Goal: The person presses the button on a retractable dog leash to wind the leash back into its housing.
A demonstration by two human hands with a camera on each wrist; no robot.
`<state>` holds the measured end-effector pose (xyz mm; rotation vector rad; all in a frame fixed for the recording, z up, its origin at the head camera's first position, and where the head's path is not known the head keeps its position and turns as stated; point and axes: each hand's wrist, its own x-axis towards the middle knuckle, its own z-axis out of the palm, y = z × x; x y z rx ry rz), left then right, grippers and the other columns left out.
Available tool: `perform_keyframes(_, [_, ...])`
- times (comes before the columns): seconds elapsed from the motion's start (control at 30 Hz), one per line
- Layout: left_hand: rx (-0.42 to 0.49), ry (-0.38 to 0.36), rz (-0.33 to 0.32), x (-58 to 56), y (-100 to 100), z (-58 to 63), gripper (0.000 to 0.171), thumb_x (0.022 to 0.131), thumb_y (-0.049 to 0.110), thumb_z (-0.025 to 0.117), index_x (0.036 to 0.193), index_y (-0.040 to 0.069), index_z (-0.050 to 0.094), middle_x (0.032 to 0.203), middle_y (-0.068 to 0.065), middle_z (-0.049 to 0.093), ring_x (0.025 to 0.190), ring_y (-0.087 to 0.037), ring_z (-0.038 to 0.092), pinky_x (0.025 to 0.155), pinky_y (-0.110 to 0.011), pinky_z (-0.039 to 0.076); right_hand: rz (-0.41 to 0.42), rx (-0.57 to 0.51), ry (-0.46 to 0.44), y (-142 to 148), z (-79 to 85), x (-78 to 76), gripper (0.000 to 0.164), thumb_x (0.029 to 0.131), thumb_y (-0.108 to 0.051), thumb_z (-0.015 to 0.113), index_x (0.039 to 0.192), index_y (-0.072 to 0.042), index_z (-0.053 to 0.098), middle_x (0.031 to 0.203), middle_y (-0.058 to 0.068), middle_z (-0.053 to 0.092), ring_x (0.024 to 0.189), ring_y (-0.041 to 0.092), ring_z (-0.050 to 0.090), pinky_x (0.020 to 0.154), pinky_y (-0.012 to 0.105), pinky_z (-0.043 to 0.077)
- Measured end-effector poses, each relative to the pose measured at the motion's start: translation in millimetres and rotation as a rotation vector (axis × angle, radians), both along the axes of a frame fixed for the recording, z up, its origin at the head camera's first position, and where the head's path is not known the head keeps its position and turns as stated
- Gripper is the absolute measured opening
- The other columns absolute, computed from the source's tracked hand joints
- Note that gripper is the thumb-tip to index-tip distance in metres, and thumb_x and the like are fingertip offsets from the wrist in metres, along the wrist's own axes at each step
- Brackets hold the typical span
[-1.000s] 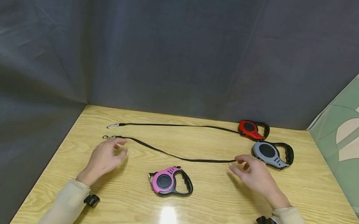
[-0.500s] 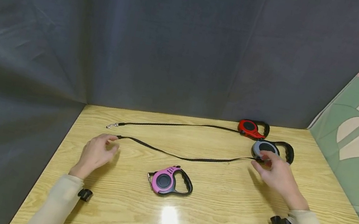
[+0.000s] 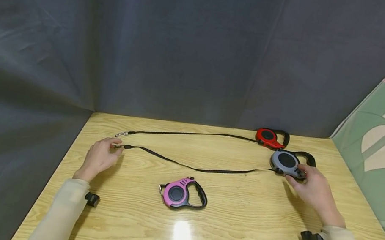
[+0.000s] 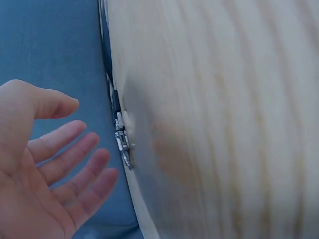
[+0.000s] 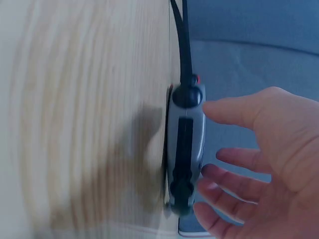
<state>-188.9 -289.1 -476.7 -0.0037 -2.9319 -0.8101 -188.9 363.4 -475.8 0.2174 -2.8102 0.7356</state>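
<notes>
The grey retractable leash (image 3: 281, 160) lies flat at the right, its black strap (image 3: 203, 170) stretched leftward to a metal clip (image 4: 121, 137). My left hand (image 3: 97, 160) hovers around this clip in the head view; in the left wrist view its thumb and fingers are spread and apart from the metal. My right hand (image 3: 316, 195) is at the near side of the grey leash casing. Seen from the right wrist, the fingers (image 5: 234, 181) are loosely bent, close beside the casing (image 5: 184, 144) and not wrapped round it. Whether the fingertips touch it, I cannot tell.
Behind the grey leash lies a red retractable leash (image 3: 269, 138), its strap (image 3: 190, 134) also drawn out left. A pink retractable leash (image 3: 176, 194) rests between my hands on the wooden table (image 3: 234, 234). A dark curtain (image 3: 204, 53) stands behind.
My right hand has moved right, from the strap to the grey leash casing. My left hand has shifted slightly left to the clip. The leashes have stayed in place.
</notes>
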Motion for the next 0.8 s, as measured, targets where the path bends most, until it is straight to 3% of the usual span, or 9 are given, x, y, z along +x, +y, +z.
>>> perform_keyframes(0.13, [0.008,-0.027,-0.027,-0.9,-3.8,-3.2,0.043,0.107,0.024,0.061,0.143,0.002,0.065,0.14,-0.025,0.068,0.122,-0.045,0.067,0.098,-0.061,0.054,-0.013,0.003,-0.045,7.5,0.6,-1.2,0.059,0.092,-0.022,0.084,0.129,0.018,0.062,0.111,0.037,0.068,0.09,0.045,0.068,0.071,0.048,0.051])
perform_keyframes(0.43, [-0.021,-0.079,-0.096,-5.6,-8.5,-5.1,0.047,0.108,0.022,0.059,0.148,-0.002,0.059,0.143,-0.029,0.063,0.126,-0.048,0.063,0.105,-0.063,0.05,-0.035,0.048,-0.157,15.8,1.6,4.7,0.066,0.092,-0.028,0.082,0.132,0.02,0.059,0.113,0.038,0.068,0.094,0.049,0.067,0.077,0.061,0.052])
perform_keyframes(0.57, [-0.032,-0.085,-0.105,-6.7,-10.2,-5.5,0.046,0.108,0.021,0.059,0.146,-0.004,0.059,0.145,-0.031,0.062,0.131,-0.051,0.06,0.109,-0.064,0.048,-0.01,0.058,-0.147,10.5,4.0,7.0,0.06,0.089,-0.027,0.085,0.126,0.017,0.066,0.106,0.033,0.074,0.09,0.045,0.069,0.077,0.061,0.054])
perform_keyframes(0.8, [-0.042,-0.088,-0.095,-3.4,-11.0,-5.3,0.039,0.107,0.017,0.059,0.14,-0.004,0.065,0.145,-0.03,0.062,0.135,-0.052,0.057,0.112,-0.066,0.045,0.019,0.1,-0.096,6.3,-2.2,9.4,0.041,0.083,-0.021,0.089,0.108,0.01,0.077,0.103,0.031,0.075,0.098,0.055,0.068,0.085,0.066,0.053])
